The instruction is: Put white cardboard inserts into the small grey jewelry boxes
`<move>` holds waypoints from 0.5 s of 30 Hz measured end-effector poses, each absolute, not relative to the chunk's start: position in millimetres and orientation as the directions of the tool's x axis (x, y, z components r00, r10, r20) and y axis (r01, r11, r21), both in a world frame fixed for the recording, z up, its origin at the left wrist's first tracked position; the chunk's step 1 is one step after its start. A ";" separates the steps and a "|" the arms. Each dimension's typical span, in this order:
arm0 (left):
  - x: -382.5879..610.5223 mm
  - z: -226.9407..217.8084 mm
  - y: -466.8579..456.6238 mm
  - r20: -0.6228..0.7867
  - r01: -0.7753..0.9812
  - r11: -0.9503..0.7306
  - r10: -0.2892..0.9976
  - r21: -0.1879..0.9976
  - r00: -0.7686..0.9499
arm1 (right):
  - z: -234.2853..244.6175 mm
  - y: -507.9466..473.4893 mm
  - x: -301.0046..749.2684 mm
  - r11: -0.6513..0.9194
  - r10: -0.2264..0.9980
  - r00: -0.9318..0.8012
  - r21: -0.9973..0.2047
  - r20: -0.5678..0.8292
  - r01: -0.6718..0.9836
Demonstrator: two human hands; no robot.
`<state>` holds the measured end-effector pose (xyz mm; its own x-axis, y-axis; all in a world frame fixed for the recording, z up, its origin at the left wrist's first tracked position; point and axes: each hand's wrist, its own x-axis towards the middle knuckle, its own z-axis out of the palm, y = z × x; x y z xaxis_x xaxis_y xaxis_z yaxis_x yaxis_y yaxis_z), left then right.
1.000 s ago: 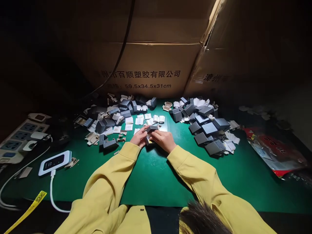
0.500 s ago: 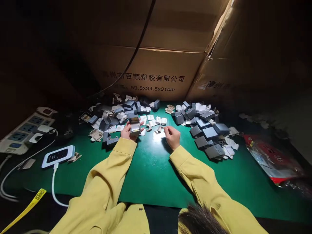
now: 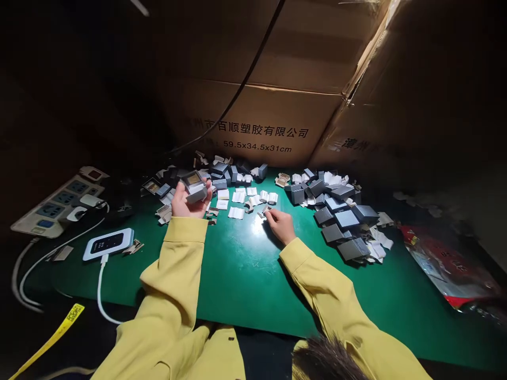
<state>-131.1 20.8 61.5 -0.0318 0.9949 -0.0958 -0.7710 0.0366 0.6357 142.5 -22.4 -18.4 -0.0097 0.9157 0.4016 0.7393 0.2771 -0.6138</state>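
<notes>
My left hand (image 3: 182, 203) is raised at the left of the table, fingers wrapped round a small grey box (image 3: 197, 194). The box is tilted, with its lid swung up and a brownish-gold patch showing inside it. My right hand (image 3: 282, 226) rests low over the middle of the table. Its thumb and forefinger are pinched together on a small cardboard piece (image 3: 263, 212), mostly covered by the fingertips. Folded white paper slips (image 3: 236, 212) and a curved bit of cardboard (image 3: 249, 206) lie between the two hands.
Heaps of grey boxes (image 3: 345, 219) mixed with paper lie right and back left. Large cartons (image 3: 261, 113) wall the back, a black cable (image 3: 253, 68) hanging before them. A power strip (image 3: 59, 203), a white cabled device (image 3: 109, 244) and a plastic bag (image 3: 443, 264) flank the green table (image 3: 245, 285).
My left hand has moved left with the grey box and tilted it, uncovering paper slips and cardboard bits. My right hand stays pinched near the same spot. The whole view has shifted slightly.
</notes>
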 end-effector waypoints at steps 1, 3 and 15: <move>-139.0 62.6 22.4 -0.115 -0.765 0.040 0.992 0.643 -0.045 | -19.0 -23.6 139.5 0.295 0.910 -0.035 -0.586 0.412 0.755; -148.7 64.6 24.9 -0.167 -0.764 0.052 0.983 0.643 -0.073 | -18.0 -23.7 132.2 0.355 0.890 -0.113 -0.517 0.441 0.779; -24.9 15.5 -3.4 -0.403 -0.660 0.562 0.824 0.498 0.397 | 23.8 81.2 104.6 0.107 0.989 -0.075 -0.261 0.129 0.959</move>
